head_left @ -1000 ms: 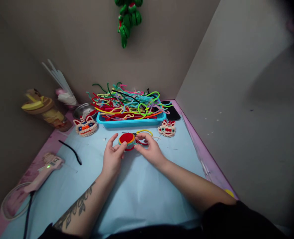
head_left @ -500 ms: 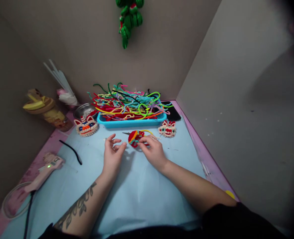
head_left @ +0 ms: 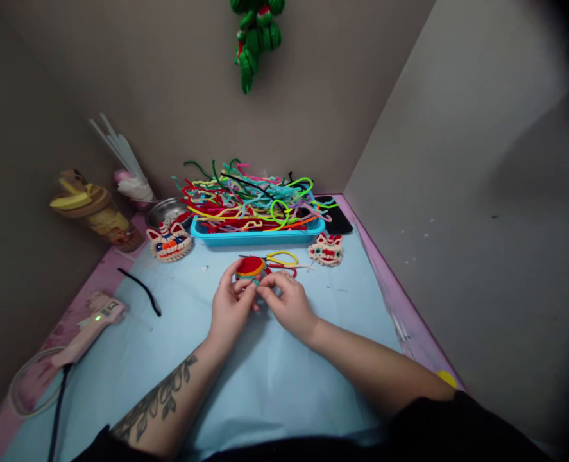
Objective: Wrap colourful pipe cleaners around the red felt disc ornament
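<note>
Between my two hands is a small pipe-cleaner piece (head_left: pixel 251 267), red with an orange band and a teal part at its lower edge. My left hand (head_left: pixel 233 301) is closed around its left side, fingers behind and thumb in front. With thumb and fingertips, my right hand (head_left: pixel 288 301) pinches the teal part at the lower right. Just behind the right hand lie scissors (head_left: pixel 284 258) with yellow and red handles on the blue sheet, partly hidden by the piece and the hand.
A blue tray (head_left: pixel 260 239) piled with pipe cleaners stands behind my hands, flanked by two lion-head pieces, left (head_left: pixel 170 244) and right (head_left: pixel 326 250). Leftward lie a black pipe cleaner (head_left: pixel 140 290) and a lit glue gun (head_left: pixel 92 328). A metal bowl (head_left: pixel 161 208), cup (head_left: pixel 96 215) and phone (head_left: pixel 339 220) sit farther back.
My left hand has moved right and closed on the pipe-cleaner piece, which was in my right hand alone. The piece has shifted slightly left and turned, uncovering more of the scissors.
</note>
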`<state>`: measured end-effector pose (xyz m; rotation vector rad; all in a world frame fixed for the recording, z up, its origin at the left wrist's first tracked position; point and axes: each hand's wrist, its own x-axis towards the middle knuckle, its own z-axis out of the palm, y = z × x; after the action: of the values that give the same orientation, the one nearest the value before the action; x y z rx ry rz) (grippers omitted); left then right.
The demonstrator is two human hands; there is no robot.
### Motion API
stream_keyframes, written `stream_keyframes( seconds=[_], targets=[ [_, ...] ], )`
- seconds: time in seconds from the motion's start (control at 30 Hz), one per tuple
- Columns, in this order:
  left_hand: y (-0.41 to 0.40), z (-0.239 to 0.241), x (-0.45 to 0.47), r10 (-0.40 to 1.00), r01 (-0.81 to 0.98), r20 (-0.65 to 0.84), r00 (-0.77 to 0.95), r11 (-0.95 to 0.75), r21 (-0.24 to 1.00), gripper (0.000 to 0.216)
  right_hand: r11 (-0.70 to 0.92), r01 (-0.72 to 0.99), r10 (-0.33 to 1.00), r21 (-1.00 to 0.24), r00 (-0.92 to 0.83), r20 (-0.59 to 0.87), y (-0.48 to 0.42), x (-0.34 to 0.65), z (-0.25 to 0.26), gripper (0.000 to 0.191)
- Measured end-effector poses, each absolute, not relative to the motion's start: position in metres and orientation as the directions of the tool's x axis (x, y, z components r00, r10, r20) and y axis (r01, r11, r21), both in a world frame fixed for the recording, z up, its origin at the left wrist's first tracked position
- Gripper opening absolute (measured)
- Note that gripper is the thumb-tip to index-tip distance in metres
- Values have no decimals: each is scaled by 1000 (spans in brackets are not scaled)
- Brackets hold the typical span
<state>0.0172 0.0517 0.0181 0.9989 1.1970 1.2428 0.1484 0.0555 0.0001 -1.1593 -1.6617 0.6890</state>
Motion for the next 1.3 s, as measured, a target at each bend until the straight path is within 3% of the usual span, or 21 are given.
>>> stream_keyframes(
  seconds=[0.23,0.37,0.5,0.7,0.87,1.1,1.3],
  targets=[
    [51,12,13,1000,85,-16,20,14,996,54,437,450,891,-779,-99,443,65,158,6,11],
    [52,13,16,997,33,-62,39,61,998,56,314,407,942,-858,-21,335,72,159,6,9],
    [55,13,17,991,-29,-137,2,137,990,71,226,327,970,-917,5,241,72,156,2,6],
    [58,7,14,987,-144,-147,-69,136,980,76,243,268,970,-932,-86,228,69,153,-1,4],
    [61,9,11,978,-247,-174,-115,141,959,75,244,140,970,-960,-18,244,66,154,-2,18],
    [64,13,9,960,-375,-271,-63,229,898,74,229,225,969,-947,36,243,63,154,2,4],
    [61,16,11,975,-338,-208,-77,170,926,75,229,211,969,-950,41,243,60,152,7,5]
  ],
)
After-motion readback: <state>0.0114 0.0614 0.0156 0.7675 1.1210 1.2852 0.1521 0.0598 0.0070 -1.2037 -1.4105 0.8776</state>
